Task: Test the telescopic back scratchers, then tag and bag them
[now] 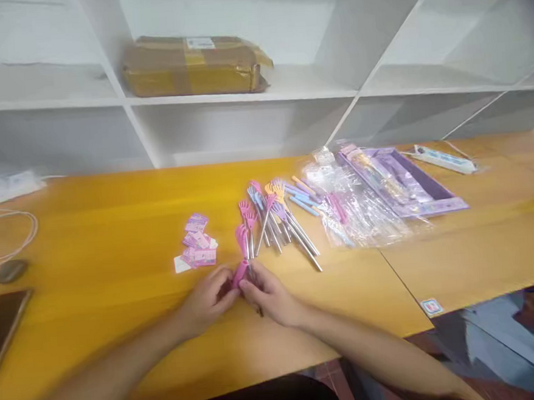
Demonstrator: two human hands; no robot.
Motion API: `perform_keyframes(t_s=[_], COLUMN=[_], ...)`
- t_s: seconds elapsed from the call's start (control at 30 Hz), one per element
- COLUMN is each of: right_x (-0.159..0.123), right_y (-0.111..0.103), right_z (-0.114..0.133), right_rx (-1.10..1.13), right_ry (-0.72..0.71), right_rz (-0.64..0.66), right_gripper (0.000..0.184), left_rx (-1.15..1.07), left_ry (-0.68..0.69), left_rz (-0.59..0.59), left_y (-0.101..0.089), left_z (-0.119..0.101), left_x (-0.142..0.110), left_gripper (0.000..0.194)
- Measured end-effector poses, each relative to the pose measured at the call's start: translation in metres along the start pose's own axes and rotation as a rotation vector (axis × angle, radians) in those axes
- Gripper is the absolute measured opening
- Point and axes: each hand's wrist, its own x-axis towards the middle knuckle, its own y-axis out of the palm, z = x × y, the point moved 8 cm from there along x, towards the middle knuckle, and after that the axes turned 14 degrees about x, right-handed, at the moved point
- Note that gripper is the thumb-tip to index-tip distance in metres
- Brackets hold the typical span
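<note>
No lettering or numbers can be read.

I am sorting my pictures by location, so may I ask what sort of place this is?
Probably a workroom or small stockroom: many scratchers lie on the table near clear bags, and a taped carton sits on the shelf.

The fingers (pixel 229 298) of the left hand (pixel 208 297) and right hand (pixel 272 294) hide the lower end of the bright pink plastic tube (pixel 241 271) from me; a dark bit (pixel 259 312) below them is too blurred to name. I can't read the small pink-and-purple paper cards (pixel 198 240). The flat black phone (pixel 1 325) is cut off at left.
</note>
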Motion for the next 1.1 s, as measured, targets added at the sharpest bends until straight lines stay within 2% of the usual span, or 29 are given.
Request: perform_keyframes(t_s=[0.1, 0.17, 0.3, 0.37, 0.43, 0.57, 0.7, 0.8, 1.1], right_x=[0.008, 0.012, 0.006, 0.003, 0.006, 0.01, 0.013, 0.011, 0.011], right_y=[-0.007, -0.024, -0.079, -0.099, -0.109, -0.109, -0.1, -0.097, -0.088], right_z=[0.001, 0.015, 0.075, 0.096, 0.104, 0.11, 0.105, 0.101, 0.091], right_rx=[0.192, 0.205, -0.046, -0.096, -0.07, 0.028, 0.123, 0.152, 0.133], right_ry=[0.005, -0.066, -0.359, -0.396, -0.357, -0.354, -0.33, -0.313, -0.296], right_rz=[-0.038, -0.117, -0.386, -0.464, -0.481, -0.455, -0.374, -0.363, -0.363], right_gripper=[0.044, 0.049, 0.053, 0.053, 0.051, 0.04, 0.043, 0.045, 0.04], left_rx=[-0.107, -0.174, -0.221, -0.163, -0.077, -0.026, -0.057, -0.06, -0.002], left_ry=[-0.102, -0.157, -0.195, -0.163, -0.117, -0.085, -0.102, -0.117, -0.12], left_rz=[0.028, 0.004, -0.119, -0.185, -0.249, -0.323, -0.279, -0.233, -0.249], left_y=[0.005, 0.005, -0.005, -0.014, -0.024, -0.037, -0.034, -0.031, -0.034], left_z=[0.013, 0.021, 0.029, 0.027, 0.023, 0.024, 0.024, 0.02, 0.017], left_x=[-0.008, -0.011, -0.013, -0.01, -0.008, -0.006, -0.008, -0.009, -0.006], left_gripper=[0.032, 0.035, 0.044, 0.045, 0.042, 0.039, 0.042, 0.045, 0.039])
